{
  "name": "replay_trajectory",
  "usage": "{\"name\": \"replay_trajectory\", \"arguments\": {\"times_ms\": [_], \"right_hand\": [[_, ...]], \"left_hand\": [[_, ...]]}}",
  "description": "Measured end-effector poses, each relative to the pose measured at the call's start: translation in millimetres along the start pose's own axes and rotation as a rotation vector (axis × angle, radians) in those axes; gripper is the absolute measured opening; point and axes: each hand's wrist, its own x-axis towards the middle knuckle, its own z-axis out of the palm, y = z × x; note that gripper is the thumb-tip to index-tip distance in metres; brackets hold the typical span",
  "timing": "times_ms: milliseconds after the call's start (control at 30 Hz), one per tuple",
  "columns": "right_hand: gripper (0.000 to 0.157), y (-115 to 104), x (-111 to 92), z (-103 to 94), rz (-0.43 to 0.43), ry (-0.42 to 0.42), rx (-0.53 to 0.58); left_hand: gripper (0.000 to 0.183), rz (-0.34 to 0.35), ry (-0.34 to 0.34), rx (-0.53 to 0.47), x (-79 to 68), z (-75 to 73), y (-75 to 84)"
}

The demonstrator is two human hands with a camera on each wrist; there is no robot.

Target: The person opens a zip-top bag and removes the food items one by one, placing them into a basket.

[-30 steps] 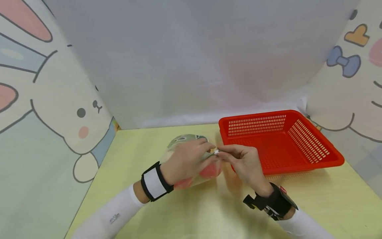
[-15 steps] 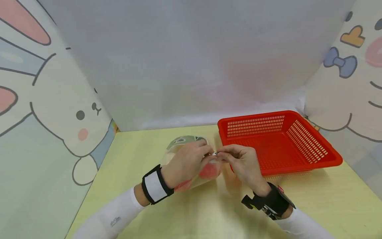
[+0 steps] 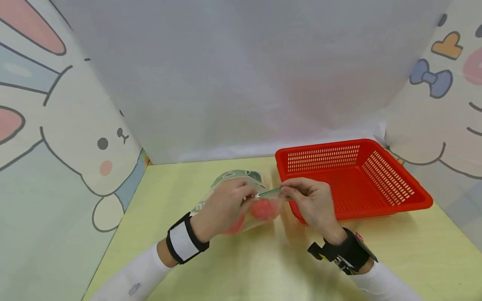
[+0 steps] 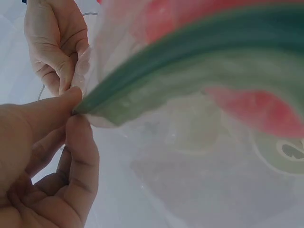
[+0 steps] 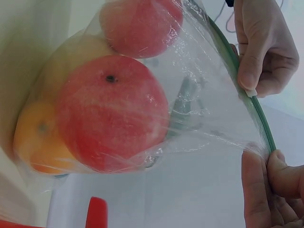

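Note:
A clear slider bag (image 5: 209,118) with a green zip strip (image 3: 270,192) lies on its side between the hands. Inside show red round fruit (image 5: 114,114), which look like apples, and orange fruit (image 5: 42,135). My left hand (image 3: 226,202) pinches the white slider (image 5: 251,93) between thumb and finger, partway along the strip. My right hand (image 3: 312,202) pinches the strip's end near the basket, thumb against fingers. In the left wrist view, the left hand's thumb and finger close on the green strip, with the right hand behind.
A red plastic basket (image 3: 339,215) with slotted walls stands right of the bag, close beside the right hand. Under everything is a pale yellow table (image 3: 177,184). A white sheet rises behind, and panels with cartoon animals (image 3: 86,138) stand at both sides.
My left hand has slid left with the slider, away from the right hand, exposing a length of green strip between them. The right hand has shifted slightly right, holding the strip's end.

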Motion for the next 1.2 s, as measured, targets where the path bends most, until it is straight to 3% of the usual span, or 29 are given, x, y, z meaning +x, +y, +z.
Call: {"name": "replay_trajectory", "arguments": {"times_ms": [433, 700, 1067, 1200], "right_hand": [[0.01, 0, 4, -12.2, -0.008, 0.063, -0.005], [0.011, 0, 6, -15.3, 0.027, 0.082, -0.008], [0.012, 1, 4, -21.4, 0.027, 0.09, 0.025], [0.013, 3, 4, -23.4, 0.019, 0.087, 0.047]], "left_hand": [[0.018, -0.119, 0.057, -0.039, -29.5, -11.0, -19.1], [0.016, -0.227, 0.052, -0.054, -49.1, -22.0, -27.6], [0.014, -0.254, 0.107, 0.019, -74.8, -41.2, -41.9], [0.014, -0.304, 0.114, 0.044, -85.7, -46.2, -49.1]]}}
